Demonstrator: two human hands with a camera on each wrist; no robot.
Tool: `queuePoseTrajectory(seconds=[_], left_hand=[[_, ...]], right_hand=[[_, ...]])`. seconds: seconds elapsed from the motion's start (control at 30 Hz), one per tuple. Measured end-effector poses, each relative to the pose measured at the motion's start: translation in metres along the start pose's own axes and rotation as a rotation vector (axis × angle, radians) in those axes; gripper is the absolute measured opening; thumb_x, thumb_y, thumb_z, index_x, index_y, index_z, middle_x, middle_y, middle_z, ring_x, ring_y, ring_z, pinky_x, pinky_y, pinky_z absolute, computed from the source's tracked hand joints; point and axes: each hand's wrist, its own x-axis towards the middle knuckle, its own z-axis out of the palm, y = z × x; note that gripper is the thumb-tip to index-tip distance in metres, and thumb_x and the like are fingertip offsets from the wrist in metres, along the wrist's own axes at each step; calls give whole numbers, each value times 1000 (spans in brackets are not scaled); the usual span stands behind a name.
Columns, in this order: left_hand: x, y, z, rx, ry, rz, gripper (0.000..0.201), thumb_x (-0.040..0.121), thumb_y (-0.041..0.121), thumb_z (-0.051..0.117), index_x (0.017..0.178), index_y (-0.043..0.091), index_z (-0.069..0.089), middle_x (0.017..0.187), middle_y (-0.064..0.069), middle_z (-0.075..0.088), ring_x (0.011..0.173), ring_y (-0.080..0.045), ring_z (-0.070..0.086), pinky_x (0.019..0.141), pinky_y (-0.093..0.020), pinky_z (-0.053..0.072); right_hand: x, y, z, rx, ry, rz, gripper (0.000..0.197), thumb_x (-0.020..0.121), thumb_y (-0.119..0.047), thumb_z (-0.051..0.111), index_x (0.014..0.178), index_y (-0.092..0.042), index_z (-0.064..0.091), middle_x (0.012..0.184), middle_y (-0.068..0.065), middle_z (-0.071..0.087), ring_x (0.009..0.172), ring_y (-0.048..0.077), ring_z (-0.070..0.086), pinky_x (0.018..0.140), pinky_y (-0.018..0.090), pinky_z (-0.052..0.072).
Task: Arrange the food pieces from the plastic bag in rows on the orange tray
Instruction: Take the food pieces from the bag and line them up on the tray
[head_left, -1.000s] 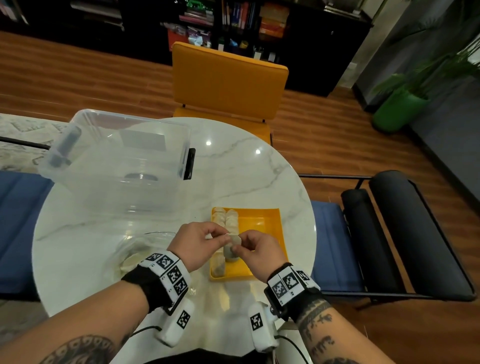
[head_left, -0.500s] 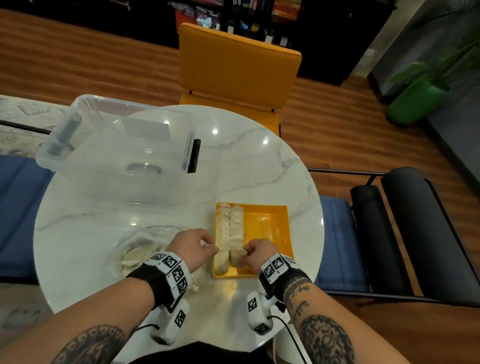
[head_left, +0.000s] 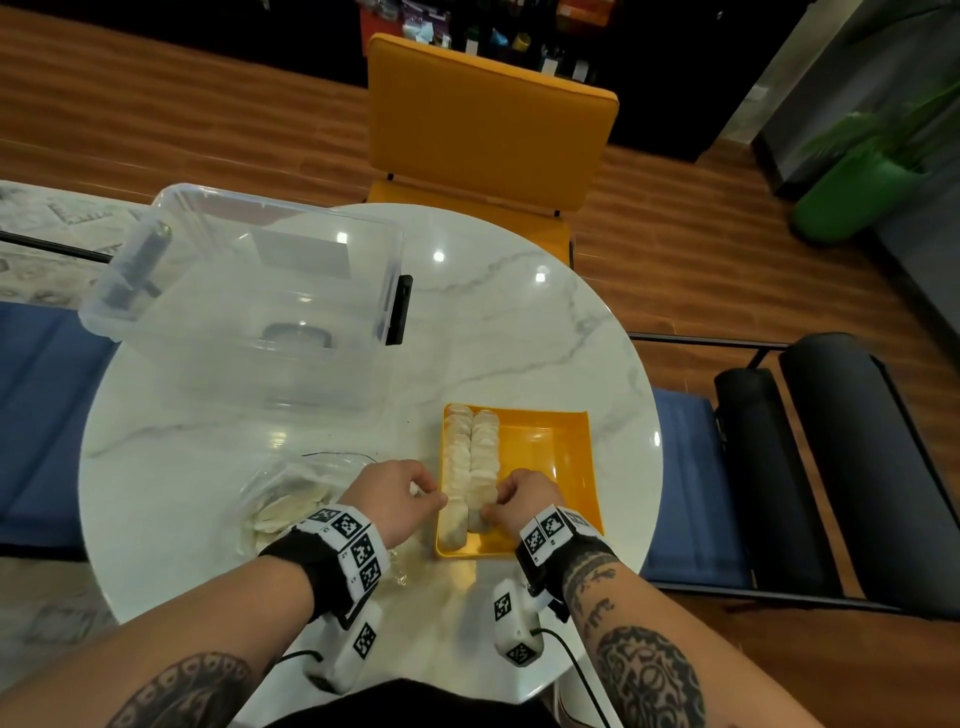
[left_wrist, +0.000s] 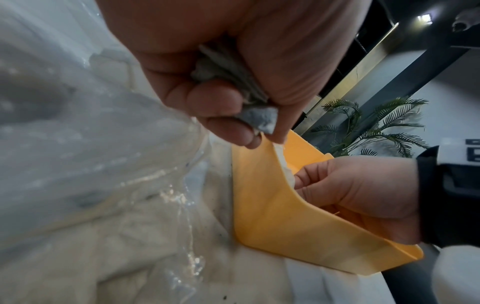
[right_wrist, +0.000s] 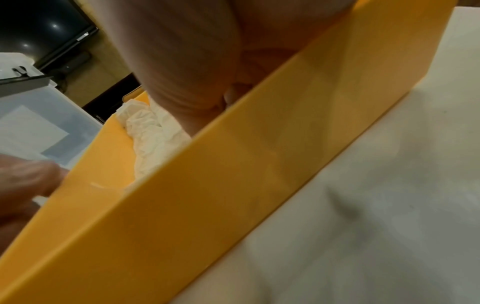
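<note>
orange tray (head_left: 550, 452) near table edge, two rows of pale crinkled food pieces (head_left: 470, 457) along left wall, right half bare, left hand (head_left: 392, 501) clutching a piece, right hand (head_left: 522, 499) pinching row-end piece, plastic bag (head_left: 283, 499) left of tray

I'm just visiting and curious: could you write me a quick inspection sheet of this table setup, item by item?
Surface: round marble table.
Job's things: orange tray with two rows of food pieces; plastic bag holds more.
Clutter: clear storage box.
Hands: left hand grips spare pieces; right hand at second row's near end, grip unclear.
Cables: black cable from wrist camera.
Surroundings: orange chair, green planter.
</note>
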Motion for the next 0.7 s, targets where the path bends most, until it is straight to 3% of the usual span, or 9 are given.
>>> queuePoseTrajectory(seconds=[0.13, 0.2, 0.3, 0.43, 0.5, 0.6, 0.7], left_hand=[[0, -2, -6, -238, -47, -38, 19, 89, 44, 57, 84, 29, 67, 75, 2, 72, 57, -15, 66, 55, -28, 52], [0, 3, -13, -491, -69, -117, 20, 90, 39, 58, 86, 22, 68, 76, -4, 73, 54, -19, 63, 50, -30, 49], [-6, 18, -26, -951, -168, -283, 23, 91, 31, 61, 97, 9, 66, 75, -5, 67, 56, -18, 58, 48, -24, 43], [-13, 27, -37, -1357, -337, -353, 24, 94, 31, 55, 104, 9, 60, 79, -10, 67, 64, -23, 66, 53, -27, 56], [-16, 29, -39, -1447, -395, -335, 23, 90, 22, 55, 106, 6, 59, 83, -13, 69, 66, -24, 67, 62, -35, 61], [-22, 34, -40, -1504, -465, -301, 35, 82, 14, 54, 115, 4, 59, 103, -21, 68, 79, -30, 68, 65, -41, 62], [-26, 39, -39, -1529, -462, -291, 37, 91, 7, 40, 125, 4, 53, 115, -24, 62, 88, -34, 67, 73, -46, 62]], right_hand=[[-5, -1, -6, 38, 56, -34, 22, 77, -28, 77, 85, -27, 57, 87, -7, 63, 75, 9, 58, 57, 21, 40], [-10, -5, -10, 60, 88, -91, 16, 82, -29, 72, 88, -27, 57, 90, -6, 63, 79, 11, 58, 63, 21, 42], [-26, -16, -15, 140, 116, -223, 11, 88, -31, 68, 92, -28, 59, 92, -9, 63, 85, 10, 59, 67, 18, 41], [-54, -36, -16, 288, 115, -400, 12, 85, -37, 72, 92, -31, 64, 90, -11, 65, 77, 5, 59, 71, 19, 45], [-63, -43, -17, 291, 124, -455, 19, 82, -42, 73, 97, -33, 65, 95, -10, 62, 76, 3, 57, 68, 15, 44], [-69, -48, -18, 249, 154, -474, 37, 80, -44, 75, 112, -27, 65, 102, -9, 54, 79, 0, 54, 65, 8, 37], [-70, -49, -20, 154, 187, -449, 42, 81, -46, 74, 115, -24, 66, 104, -7, 52, 87, 7, 54, 72, 14, 39]])
